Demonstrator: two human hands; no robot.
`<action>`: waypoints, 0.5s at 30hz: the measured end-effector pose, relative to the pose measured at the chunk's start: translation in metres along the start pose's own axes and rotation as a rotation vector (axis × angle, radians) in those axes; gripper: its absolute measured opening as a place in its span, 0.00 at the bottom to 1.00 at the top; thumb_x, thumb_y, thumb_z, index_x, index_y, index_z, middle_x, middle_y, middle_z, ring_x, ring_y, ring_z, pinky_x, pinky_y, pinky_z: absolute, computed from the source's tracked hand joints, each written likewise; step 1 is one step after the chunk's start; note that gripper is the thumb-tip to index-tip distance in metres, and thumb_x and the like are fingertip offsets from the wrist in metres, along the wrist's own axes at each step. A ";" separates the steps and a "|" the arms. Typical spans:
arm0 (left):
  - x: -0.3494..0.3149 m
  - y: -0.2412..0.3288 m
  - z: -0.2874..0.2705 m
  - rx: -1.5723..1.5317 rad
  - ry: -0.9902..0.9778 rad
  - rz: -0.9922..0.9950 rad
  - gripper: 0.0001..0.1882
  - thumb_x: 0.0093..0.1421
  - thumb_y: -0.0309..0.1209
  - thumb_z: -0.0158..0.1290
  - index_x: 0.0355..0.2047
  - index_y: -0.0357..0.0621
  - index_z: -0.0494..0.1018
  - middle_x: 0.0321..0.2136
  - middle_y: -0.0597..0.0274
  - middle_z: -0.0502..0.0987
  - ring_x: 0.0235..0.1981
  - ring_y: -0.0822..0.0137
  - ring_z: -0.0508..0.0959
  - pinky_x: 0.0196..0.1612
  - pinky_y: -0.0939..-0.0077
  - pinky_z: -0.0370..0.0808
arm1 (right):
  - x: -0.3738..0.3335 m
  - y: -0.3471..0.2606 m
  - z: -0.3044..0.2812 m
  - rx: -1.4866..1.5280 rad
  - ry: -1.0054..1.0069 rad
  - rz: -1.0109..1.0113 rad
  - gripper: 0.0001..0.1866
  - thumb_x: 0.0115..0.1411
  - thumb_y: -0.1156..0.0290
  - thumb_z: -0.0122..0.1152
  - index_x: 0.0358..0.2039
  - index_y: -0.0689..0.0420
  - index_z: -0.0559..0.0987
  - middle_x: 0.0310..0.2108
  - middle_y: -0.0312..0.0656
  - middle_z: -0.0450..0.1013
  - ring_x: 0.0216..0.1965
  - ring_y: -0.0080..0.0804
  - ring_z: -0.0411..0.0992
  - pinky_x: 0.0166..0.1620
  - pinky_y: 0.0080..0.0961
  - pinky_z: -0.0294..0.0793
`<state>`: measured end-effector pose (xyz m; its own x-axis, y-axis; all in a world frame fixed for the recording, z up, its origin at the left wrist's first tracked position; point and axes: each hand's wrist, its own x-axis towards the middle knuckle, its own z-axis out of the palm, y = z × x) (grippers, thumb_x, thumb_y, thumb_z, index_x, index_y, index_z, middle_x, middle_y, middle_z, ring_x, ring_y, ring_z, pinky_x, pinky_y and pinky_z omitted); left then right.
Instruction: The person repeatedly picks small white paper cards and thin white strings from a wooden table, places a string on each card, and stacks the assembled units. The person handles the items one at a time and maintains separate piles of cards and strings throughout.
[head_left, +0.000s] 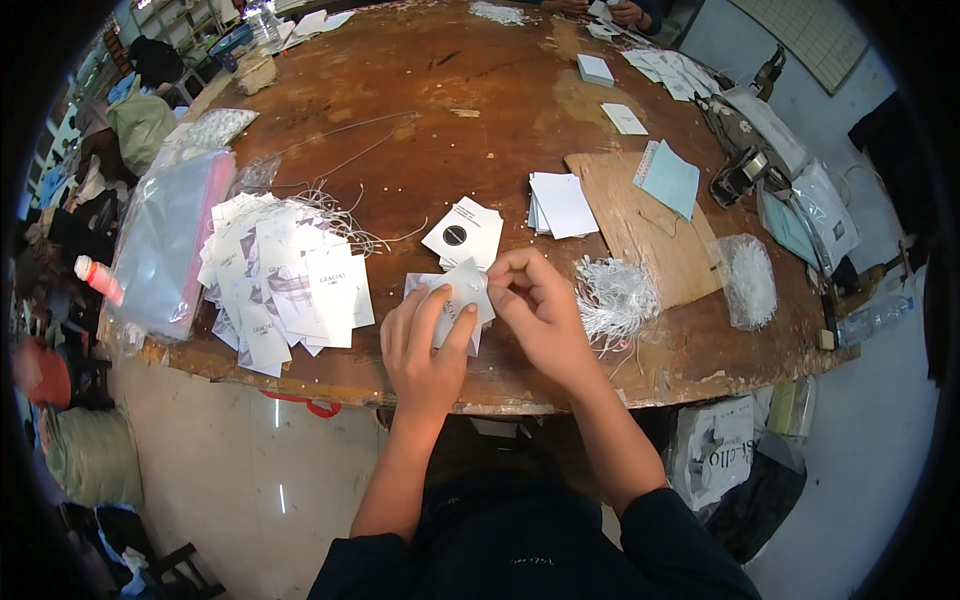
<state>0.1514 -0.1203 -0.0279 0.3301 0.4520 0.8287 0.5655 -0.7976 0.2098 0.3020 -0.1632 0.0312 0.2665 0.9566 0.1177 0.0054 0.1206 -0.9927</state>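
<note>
My left hand (428,345) holds a white card tag (465,283) near the table's front edge, its fingertips and thumb pressed on the card. Beneath that tag lie other printed tags. At the tag's right edge, my right hand (545,318) is closed in a pinch; whatever lies between its fingertips is too small to make out. Just beyond is a small stack of white cards with a black round mark (455,236). A big heap of printed tags with strings (290,280) lies to the left. White string loops (615,300) are bunched beside my right forearm.
A stack of blank white cards (562,205) sits near a thin wooden board (640,235) bearing a light blue paper (668,182). Clear plastic bags (175,245) lie at left, a bag of white strings (748,282) at right. Another person's hands (628,14) handle cards across the table.
</note>
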 end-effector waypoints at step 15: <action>0.028 -0.104 -0.045 0.551 -0.212 -0.245 0.21 0.59 0.29 0.57 0.54 0.57 0.76 0.54 0.64 0.72 0.57 0.58 0.71 0.56 0.49 0.65 | 0.076 0.022 -0.081 -0.766 0.428 -0.268 0.13 0.61 0.65 0.66 0.38 0.63 0.80 0.29 0.49 0.79 0.31 0.37 0.78 0.35 0.33 0.75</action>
<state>0.0681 -0.0427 -0.0035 0.2526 0.7092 0.6582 0.9304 -0.3647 0.0358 0.4006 -0.1098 0.0156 0.4979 0.7235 0.4781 0.7153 -0.0309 -0.6981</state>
